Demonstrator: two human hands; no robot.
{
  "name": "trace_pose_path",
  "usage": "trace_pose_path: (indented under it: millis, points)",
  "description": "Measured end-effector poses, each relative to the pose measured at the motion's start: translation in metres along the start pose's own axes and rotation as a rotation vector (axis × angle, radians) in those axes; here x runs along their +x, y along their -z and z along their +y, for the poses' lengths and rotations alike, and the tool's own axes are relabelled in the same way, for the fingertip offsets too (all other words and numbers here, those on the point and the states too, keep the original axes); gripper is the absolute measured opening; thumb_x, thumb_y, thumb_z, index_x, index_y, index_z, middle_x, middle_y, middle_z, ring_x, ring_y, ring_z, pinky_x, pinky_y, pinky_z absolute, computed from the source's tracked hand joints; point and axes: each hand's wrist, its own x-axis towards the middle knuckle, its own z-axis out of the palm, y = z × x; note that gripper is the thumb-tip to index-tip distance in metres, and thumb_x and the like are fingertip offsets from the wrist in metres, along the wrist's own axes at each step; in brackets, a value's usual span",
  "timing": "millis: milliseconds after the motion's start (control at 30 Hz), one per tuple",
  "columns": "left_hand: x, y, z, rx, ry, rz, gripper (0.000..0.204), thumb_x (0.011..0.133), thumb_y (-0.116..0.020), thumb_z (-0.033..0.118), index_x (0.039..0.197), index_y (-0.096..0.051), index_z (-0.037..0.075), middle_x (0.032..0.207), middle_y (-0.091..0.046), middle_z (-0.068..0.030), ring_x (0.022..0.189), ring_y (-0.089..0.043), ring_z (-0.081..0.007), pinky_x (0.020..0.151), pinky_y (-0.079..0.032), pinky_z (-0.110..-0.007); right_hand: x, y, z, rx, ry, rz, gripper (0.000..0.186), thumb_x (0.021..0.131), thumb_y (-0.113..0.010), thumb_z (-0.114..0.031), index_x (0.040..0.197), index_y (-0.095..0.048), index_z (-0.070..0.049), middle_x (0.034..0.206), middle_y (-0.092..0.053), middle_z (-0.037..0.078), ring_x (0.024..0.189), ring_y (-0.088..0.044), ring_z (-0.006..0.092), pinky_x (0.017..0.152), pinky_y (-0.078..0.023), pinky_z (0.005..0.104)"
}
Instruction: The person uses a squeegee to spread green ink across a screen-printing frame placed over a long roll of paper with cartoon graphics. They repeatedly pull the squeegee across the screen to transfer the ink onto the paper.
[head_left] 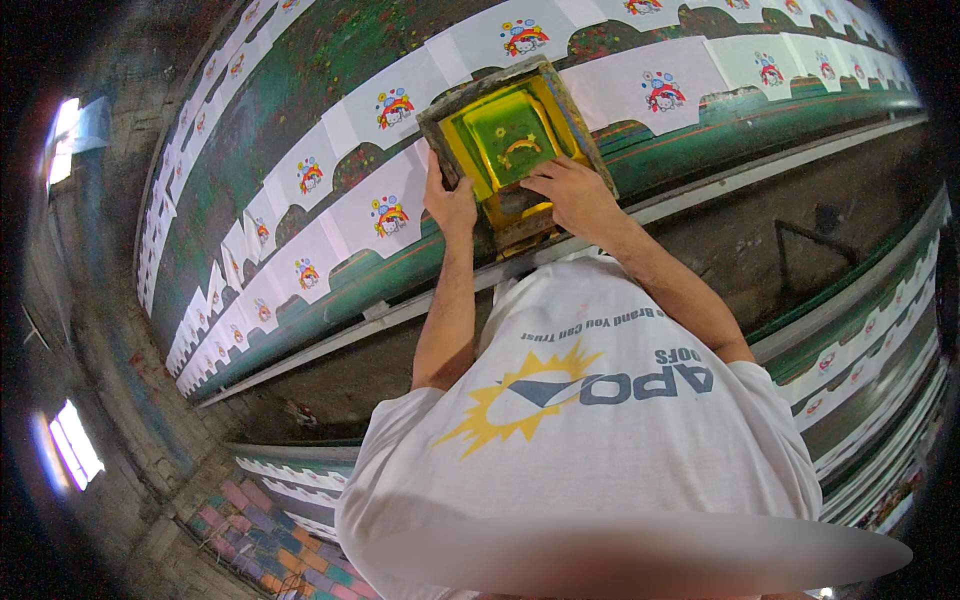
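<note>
A screen printing frame with worn, dark-stained edges and a yellow-green mesh lies tilted on the long green table, over the near row of white sheets. A small rainbow pattern shows in its mesh. My left hand grips the frame's left side, thumb toward the inside. Over the near right part of the frame, my right hand has its fingers bent and drawn together beside a dark patch at the mesh's near end. What those fingers hold is hidden beneath them. The frame covers whatever sheet lies under it.
White sheets with colourful cartoon prints lie in rows along the green table. A pale rail runs along its near edge. Behind me stands another table with printed sheets. Colourful blocks cover floor at lower left.
</note>
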Motion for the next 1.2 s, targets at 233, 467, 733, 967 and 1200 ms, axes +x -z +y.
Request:
trace_pose_path:
  millis: [233,467,733,967,1200]
  points:
    - [0.0,-0.006,-0.01,0.151,-0.077,0.056,0.077,0.084,-0.074,-0.003,0.157,-0.051,-0.006,0.152,-0.062,-0.0273,0.138,-0.064,-0.0296,0.111,-0.051,-0.037,0.033,-0.015,0.016,-0.161,0.04,0.109,0.049,0.081,-0.076,-0.005,0.13,-0.074,-0.014,0.126,-0.07,0.008,0.123,-0.065,0.0313,0.108,-0.054,0.0415]
    - [-0.001,-0.004,-0.007,0.104,-0.119,0.057,0.073,0.087,-0.078,0.001,0.155,-0.053,-0.005,0.148,-0.066,-0.025,0.136,-0.066,-0.0302,0.115,-0.049,-0.039,0.114,0.0,0.05,-0.1,-0.016,0.01,0.046,0.086,-0.074,-0.006,0.132,-0.073,-0.014,0.123,-0.073,0.013,0.121,-0.068,0.0348,0.104,-0.056,0.047]
    - [-0.001,-0.007,-0.019,0.183,-0.16,0.112,0.058,0.098,-0.074,0.014,0.151,-0.058,-0.002,0.15,-0.062,-0.0236,0.14,-0.056,-0.0413,0.119,-0.045,-0.049,0.146,0.006,0.052,-0.173,-0.068,-0.073,0.038,0.093,-0.073,-0.014,0.131,-0.075,-0.017,0.123,-0.076,0.013,0.12,-0.07,0.0368,0.104,-0.057,0.0509]
    - [-0.001,-0.01,-0.026,0.246,-0.303,0.224,0.039,0.103,-0.069,0.016,0.138,-0.069,-0.001,0.15,-0.063,-0.0175,0.139,-0.054,-0.037,0.118,-0.043,-0.049,0.05,-0.006,0.019,-0.116,0.019,-0.012,0.046,0.086,-0.07,-0.002,0.13,-0.075,-0.014,0.124,-0.073,0.012,0.121,-0.066,0.0357,0.107,-0.055,0.0452]
    - [0.032,0.072,0.112,-0.209,-0.578,0.401,0.032,0.103,-0.068,0.01,0.135,-0.069,0.001,0.144,-0.067,-0.0168,0.128,-0.061,-0.0317,0.113,-0.045,-0.045,0.014,-0.014,0.004,-0.097,-0.023,0.027,0.048,0.084,-0.065,0.004,0.13,-0.075,-0.011,0.127,-0.074,0.013,0.123,-0.066,0.0343,0.11,-0.053,0.0438]
